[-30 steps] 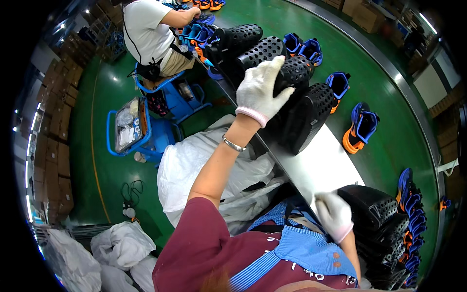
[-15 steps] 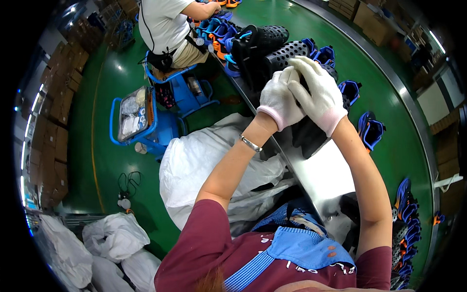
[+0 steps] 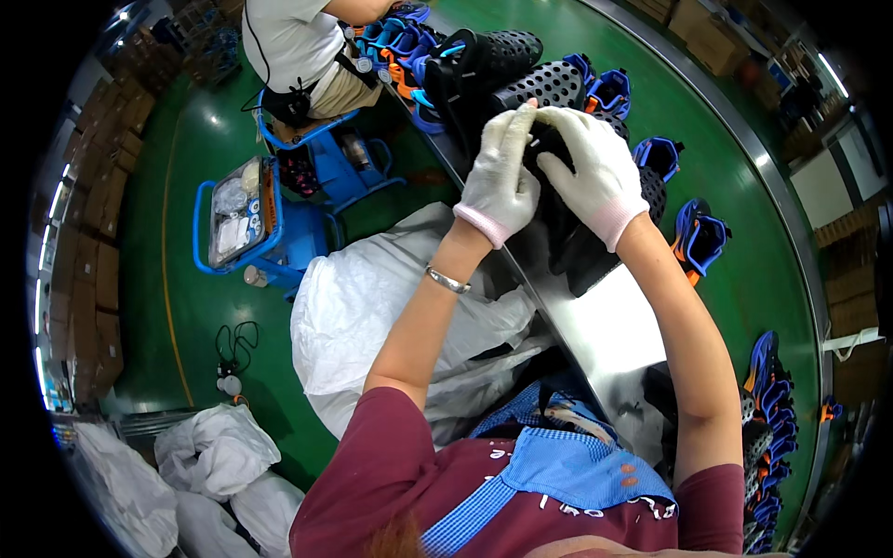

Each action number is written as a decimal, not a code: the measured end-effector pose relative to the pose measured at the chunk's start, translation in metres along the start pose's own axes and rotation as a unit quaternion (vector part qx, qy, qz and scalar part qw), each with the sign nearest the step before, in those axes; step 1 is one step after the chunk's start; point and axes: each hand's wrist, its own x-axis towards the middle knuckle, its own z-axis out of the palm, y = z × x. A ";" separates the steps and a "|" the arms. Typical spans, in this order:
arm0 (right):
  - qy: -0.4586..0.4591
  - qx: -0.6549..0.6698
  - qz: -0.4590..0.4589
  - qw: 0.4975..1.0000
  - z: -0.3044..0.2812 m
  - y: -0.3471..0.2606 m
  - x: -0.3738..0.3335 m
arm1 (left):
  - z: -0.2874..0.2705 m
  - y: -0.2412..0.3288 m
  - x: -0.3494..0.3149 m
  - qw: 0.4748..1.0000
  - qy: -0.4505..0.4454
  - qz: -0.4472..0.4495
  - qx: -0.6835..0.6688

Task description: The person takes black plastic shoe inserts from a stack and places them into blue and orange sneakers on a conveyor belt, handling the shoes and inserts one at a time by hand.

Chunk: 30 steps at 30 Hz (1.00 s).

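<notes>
White knit gloves with pink cuffs cover both my hands, raised over the metal bench [image 3: 605,321]. My left hand [image 3: 502,177] has its fingers stretched forward, held close together; a bare fingertip shows at the end of one. My right hand [image 3: 600,172] arches toward it, thumb apart from the fingers, its fingertips close to that bare fingertip. Whether they touch I cannot tell. Neither hand shows a shoe in its grip. Just beyond them lies a black perforated clog [image 3: 544,86]. A dark shoe [image 3: 586,265] rests on the bench below my right hand, partly covered.
Blue and orange shoes [image 3: 702,237] stand on the green belt [image 3: 744,288] to the right. A large white sack [image 3: 339,325] bulges beside the bench at left. Farther off are a blue cart [image 3: 293,244] and a seated co-worker [image 3: 298,46]. More white sacks [image 3: 219,451] lie lower left.
My hands, pressed together before, have drawn apart at the palms. The left has shifted left and turned its fingers forward. The co-worker and bench sit slightly farther left in view.
</notes>
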 end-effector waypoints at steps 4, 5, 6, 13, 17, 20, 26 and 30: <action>0.010 -0.008 0.010 1.000 0.001 0.004 -0.004 | -0.005 0.010 -0.010 0.971 0.076 -0.007 0.226; 0.003 -0.005 0.024 1.000 -0.003 0.006 -0.005 | -0.004 0.010 -0.015 0.977 0.080 -0.088 0.177; 0.003 -0.008 0.027 1.000 -0.004 0.008 -0.007 | -0.002 0.007 -0.022 0.974 0.081 -0.168 0.128; -0.008 0.116 0.074 0.990 -0.014 0.015 -0.003 | 0.006 -0.014 -0.053 0.939 0.123 -0.236 -0.219; 0.028 0.176 0.139 0.974 -0.021 0.021 -0.004 | 0.013 0.012 -0.036 0.961 0.144 -0.171 -0.164; 0.081 0.231 0.149 0.958 -0.027 0.031 -0.002 | 0.020 0.039 -0.016 0.983 0.132 -0.118 -0.045; 0.096 0.222 0.130 0.962 -0.039 0.020 0.001 | 0.042 0.056 0.007 0.989 0.093 -0.043 0.107; 0.109 0.148 0.095 0.978 -0.036 0.012 -0.003 | 0.052 0.049 0.001 0.985 0.124 -0.055 0.109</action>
